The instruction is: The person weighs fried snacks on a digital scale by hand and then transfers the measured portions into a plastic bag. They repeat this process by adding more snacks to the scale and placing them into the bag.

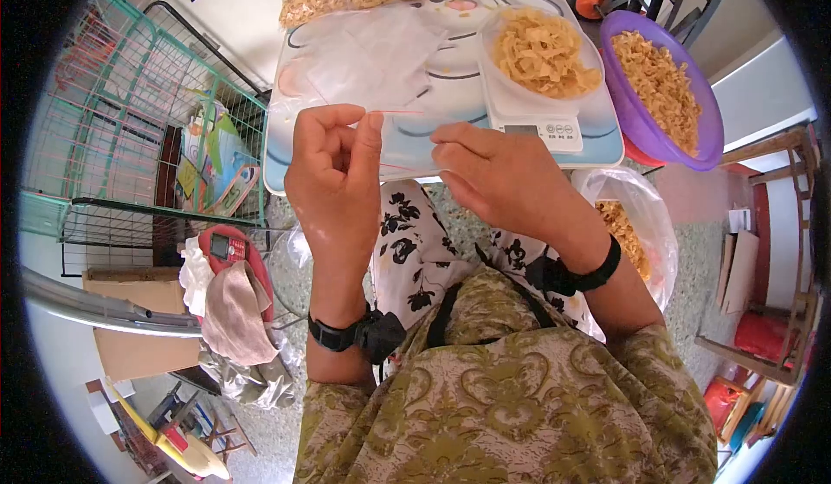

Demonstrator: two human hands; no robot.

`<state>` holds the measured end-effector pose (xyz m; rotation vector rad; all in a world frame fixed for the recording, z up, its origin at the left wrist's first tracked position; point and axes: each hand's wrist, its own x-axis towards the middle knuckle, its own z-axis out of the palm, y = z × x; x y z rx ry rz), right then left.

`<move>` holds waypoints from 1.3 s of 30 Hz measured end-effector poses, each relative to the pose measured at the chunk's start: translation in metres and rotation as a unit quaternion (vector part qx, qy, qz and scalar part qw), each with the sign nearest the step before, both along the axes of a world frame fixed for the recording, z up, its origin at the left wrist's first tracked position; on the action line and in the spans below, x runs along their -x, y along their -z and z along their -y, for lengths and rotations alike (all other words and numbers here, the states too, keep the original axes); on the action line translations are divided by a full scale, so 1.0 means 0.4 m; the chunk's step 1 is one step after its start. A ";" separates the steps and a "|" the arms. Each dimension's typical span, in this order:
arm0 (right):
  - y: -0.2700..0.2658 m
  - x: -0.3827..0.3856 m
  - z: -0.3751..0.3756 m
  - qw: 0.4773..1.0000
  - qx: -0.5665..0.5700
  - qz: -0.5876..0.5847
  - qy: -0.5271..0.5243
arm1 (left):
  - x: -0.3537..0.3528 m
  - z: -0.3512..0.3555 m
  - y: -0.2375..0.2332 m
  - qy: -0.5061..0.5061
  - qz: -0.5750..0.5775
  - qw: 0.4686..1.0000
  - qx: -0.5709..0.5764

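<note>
Dressed in an olive-and-beige, scroll-patterned fabric top (pixel 511 406) with short sleeves (pixel 666 380), white trousers (pixel 420 257) printed with black flowers (pixel 402 250), and black wrist straps (pixel 331 335) bearing black modules (pixel 381 335).

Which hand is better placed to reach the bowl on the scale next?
Probably your right hand, beside the scale and nearer the bowl; the left hand is farther off, pinching a thin pinkish strand.
</note>
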<state>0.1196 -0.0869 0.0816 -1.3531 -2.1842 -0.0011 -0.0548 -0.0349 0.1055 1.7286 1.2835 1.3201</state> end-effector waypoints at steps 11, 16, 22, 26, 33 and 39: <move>-0.003 -0.021 -0.028 0.994 -0.023 -0.101 -0.023 | -0.040 -0.035 0.020 0.021 -0.056 0.998 -0.028; -0.061 -0.112 0.008 0.981 -0.050 -0.176 0.064 | -0.077 -0.075 0.061 0.028 -0.054 0.998 -0.001; -0.104 -0.287 -0.029 0.973 -0.034 -0.109 0.198 | -0.119 -0.111 0.092 0.018 -0.065 0.998 -0.012; -0.126 -0.333 -0.075 0.985 -0.031 -0.045 0.162 | -0.141 -0.121 0.097 0.012 -0.087 0.996 0.005; -0.133 -0.373 -0.142 0.990 0.046 0.055 0.120 | -0.158 -0.129 0.091 0.023 -0.092 0.995 -0.001; -0.120 -0.357 -0.165 0.970 0.163 0.037 0.177 | -0.167 -0.127 0.091 0.039 -0.088 0.995 0.032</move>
